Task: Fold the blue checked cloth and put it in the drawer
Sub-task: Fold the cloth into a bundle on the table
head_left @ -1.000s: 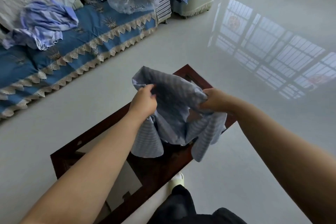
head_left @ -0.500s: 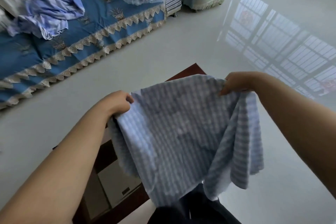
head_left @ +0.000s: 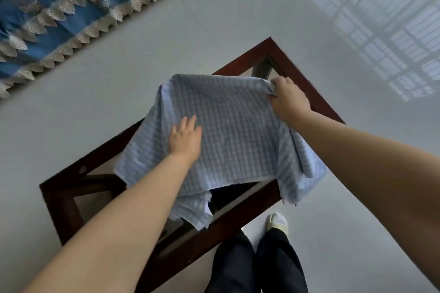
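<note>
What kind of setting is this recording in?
Most likely a room in a home: a dark wooden glass-topped table on a glossy pale floor, and a blue lace-trimmed cover draped over furniture, probably a sofa.

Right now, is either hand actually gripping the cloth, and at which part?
The right hand pinches the blue checked cloth at its far right corner. The left hand lies flat and open on the cloth's middle, gripping nothing.
</note>
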